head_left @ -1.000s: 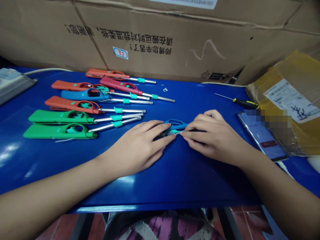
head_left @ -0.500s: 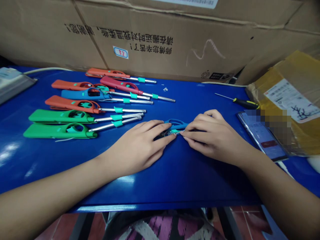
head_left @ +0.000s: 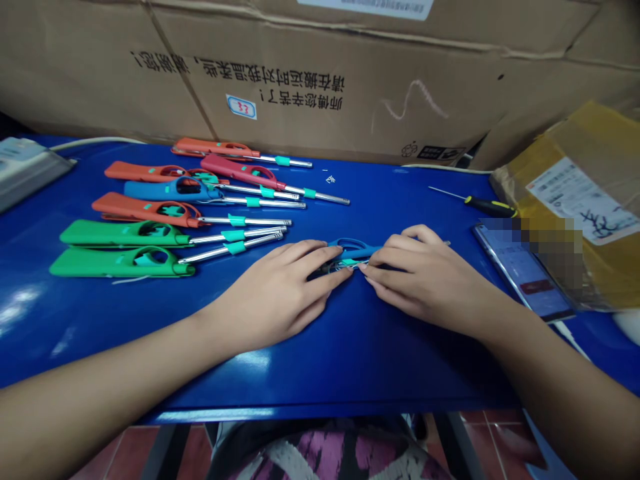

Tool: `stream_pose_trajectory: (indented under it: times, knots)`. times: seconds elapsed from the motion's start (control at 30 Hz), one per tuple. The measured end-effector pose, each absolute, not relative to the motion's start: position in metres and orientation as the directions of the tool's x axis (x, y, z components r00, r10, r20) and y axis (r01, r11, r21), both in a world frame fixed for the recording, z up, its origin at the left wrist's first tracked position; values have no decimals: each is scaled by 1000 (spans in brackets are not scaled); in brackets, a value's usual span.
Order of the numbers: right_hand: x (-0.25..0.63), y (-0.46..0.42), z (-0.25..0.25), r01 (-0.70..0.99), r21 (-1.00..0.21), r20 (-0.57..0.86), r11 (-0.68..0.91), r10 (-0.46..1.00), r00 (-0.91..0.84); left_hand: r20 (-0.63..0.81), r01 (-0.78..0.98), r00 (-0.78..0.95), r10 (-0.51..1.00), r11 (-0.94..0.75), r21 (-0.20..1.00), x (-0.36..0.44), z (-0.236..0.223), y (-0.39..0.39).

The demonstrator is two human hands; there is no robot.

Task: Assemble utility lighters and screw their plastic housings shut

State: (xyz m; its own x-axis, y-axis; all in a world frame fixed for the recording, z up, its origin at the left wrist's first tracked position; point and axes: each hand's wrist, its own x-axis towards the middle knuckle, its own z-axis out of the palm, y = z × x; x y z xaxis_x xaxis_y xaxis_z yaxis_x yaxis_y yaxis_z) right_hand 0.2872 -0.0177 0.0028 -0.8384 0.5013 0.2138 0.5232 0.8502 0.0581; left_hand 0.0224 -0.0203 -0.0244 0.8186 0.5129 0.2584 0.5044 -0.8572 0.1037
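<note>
Both hands work on a blue gas lighter (head_left: 353, 247) lying on the blue table. My left hand (head_left: 283, 287) is closed over its left part, fingers on the blue shell and hiding most of the handle. My right hand (head_left: 425, 277) pinches at its near right side, beside a small teal piece (head_left: 348, 262) and a thin pale wire. A bit of the lighter's metal tip (head_left: 447, 243) shows past my right knuckles. Whatever lies between the right fingertips is too small to make out.
Several similar lighters, such as a green one (head_left: 120, 262) and a red one (head_left: 243, 173), lie to the left. Tiny screws (head_left: 331, 179) sit behind. A screwdriver (head_left: 490, 205), a phone (head_left: 525, 273) and a yellow-taped parcel (head_left: 605, 200) are right; a large carton (head_left: 280, 40) stands behind.
My right hand has shifted very slightly, its upper knuckles moving away from the left hand, and the lighter's metal tip now shows behind it. The left hand keeps its place.
</note>
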Motion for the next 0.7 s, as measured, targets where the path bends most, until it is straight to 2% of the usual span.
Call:
stream_pose_trajectory:
  times: [0.17,0.27,0.5,0.7]
  knots:
    - [289,-18,1,567,-151,224,810,587,-778,251,506,821,513,-857,94,23,-24,-20]
    - [291,-18,1,583,-224,228,781,623,-748,258,504,819,512,-858,103,24,-24,-21]
    - [292,-17,0,580,-252,231,775,630,-741,287,505,787,546,-837,209,25,-25,-20]
    - [292,-18,-1,592,-236,186,771,634,-751,285,499,791,541,-841,208,23,-28,-19]
